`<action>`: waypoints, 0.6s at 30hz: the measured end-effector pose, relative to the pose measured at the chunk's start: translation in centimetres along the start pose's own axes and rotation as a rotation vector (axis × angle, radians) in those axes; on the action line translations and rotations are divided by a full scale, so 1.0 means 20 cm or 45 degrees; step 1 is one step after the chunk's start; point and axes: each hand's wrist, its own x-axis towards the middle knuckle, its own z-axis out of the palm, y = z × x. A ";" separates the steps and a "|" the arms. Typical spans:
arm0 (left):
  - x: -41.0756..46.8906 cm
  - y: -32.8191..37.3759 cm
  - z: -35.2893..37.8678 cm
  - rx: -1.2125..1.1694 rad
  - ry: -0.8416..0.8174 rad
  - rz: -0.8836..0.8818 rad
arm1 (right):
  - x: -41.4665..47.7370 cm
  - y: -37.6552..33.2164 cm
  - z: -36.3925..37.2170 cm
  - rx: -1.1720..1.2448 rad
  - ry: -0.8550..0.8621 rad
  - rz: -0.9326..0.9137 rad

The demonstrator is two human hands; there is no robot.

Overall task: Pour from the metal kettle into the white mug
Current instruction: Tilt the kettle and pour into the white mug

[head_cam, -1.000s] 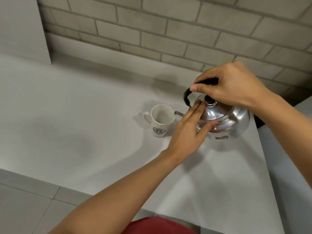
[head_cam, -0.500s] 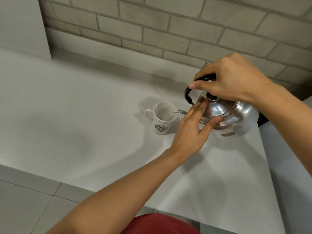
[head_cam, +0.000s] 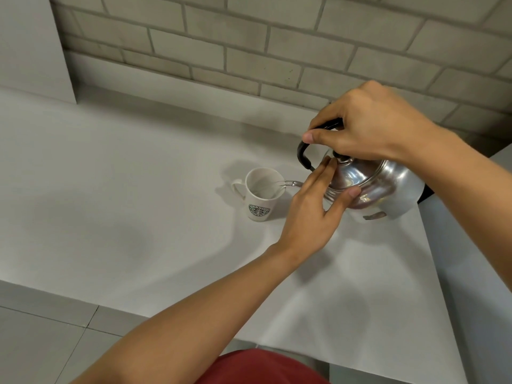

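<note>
Right hand [head_cam: 368,126] closed around black handle [head_cam: 303,153] of kettle [head_cam: 371,184], lifted clear of counter [head_cam: 138,217] and tipped spout-down away from the grip. Left hand [head_cam: 313,214] not closed on anything: flat against kettle's near side, fingers [head_cam: 322,173] extended up toward lid knob [head_cam: 339,156], thumb [head_cam: 350,194] pressed to body below the lid seam; judged a steadying touch for the lid, not a hold. Beyond left fingertips, spout [head_cam: 291,184] reached over rim of mug [head_cam: 261,194]. Mug upright on counter just past the spout, handle turned away from both hands, green logo facing the camera. Thin clear stream visible from spout tip into mug; liquid level inside not readable. Brick wall [head_cam: 277,37] behind the grip. Progress, as judged: lift, alignment and tilt done; pour under way. Remaining: filling to the wanted level, righting the kettle, returning it to the counter.
</note>
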 end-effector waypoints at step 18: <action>0.02 0.05 0.03 -0.104 0.093 0.032 | 0.05 -0.03 -0.08 -0.133 -0.066 0.020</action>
